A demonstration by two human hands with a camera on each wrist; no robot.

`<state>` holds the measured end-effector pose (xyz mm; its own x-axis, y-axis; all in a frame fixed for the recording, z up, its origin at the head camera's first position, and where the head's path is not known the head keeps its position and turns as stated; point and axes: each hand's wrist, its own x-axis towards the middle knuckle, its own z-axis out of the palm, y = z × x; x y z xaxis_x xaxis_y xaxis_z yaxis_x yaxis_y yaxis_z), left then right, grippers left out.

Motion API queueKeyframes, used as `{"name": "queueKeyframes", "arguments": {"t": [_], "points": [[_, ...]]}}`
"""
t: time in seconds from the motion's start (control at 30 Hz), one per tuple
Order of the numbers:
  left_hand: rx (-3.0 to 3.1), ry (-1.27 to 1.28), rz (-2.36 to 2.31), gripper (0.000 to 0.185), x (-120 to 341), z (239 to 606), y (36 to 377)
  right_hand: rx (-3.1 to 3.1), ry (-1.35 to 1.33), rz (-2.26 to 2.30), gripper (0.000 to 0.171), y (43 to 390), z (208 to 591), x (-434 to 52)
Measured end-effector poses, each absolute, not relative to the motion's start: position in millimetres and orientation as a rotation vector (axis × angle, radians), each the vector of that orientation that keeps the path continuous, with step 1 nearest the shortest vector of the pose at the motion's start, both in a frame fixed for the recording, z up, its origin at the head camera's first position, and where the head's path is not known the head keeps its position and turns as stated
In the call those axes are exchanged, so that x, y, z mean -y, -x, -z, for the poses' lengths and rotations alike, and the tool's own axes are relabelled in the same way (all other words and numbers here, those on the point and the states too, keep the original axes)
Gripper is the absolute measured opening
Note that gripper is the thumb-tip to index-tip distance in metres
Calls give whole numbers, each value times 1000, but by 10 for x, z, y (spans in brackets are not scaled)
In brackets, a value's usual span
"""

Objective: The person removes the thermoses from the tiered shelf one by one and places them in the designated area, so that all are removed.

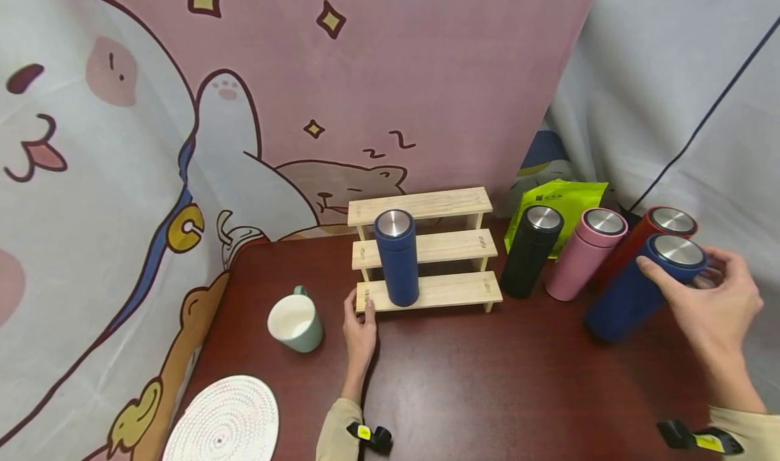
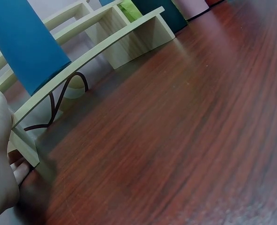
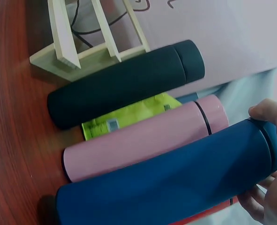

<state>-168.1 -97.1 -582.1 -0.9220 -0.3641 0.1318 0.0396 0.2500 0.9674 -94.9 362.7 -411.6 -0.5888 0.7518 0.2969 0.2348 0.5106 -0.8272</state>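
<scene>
My right hand [image 1: 719, 302] grips a blue thermos [image 1: 630, 292] around its upper end, just under the steel-topped lid. In the right wrist view this thermos [image 3: 171, 180] overlaps a red one behind it. At the left end of the three-step wooden rack [image 1: 451, 290], my left hand [image 1: 361, 332] holds the lowest step, thumb on top. A second blue thermos [image 1: 399, 265] stands upright on that step, near its left end. The left wrist view shows the same thermos [image 2: 23, 42] close beside the left hand [image 2: 0, 150].
Right of the rack stand a black thermos [image 1: 531, 254], a pink thermos [image 1: 581, 258] and a red thermos [image 1: 634, 241], with a green pouch [image 1: 567, 200] behind. A mug [image 1: 305, 329] and a round woven mat [image 1: 225, 420] lie left on the dark red table [image 1: 475, 386]. Printed cloth hangs behind.
</scene>
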Motion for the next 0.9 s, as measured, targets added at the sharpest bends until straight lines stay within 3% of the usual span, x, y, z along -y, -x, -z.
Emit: {"name": "queueKeyframes", "arguments": {"t": [0.9], "points": [[2179, -299, 1749, 45, 974, 5827, 1680, 2054, 927, -1089, 79, 983, 4367, -4019]]}}
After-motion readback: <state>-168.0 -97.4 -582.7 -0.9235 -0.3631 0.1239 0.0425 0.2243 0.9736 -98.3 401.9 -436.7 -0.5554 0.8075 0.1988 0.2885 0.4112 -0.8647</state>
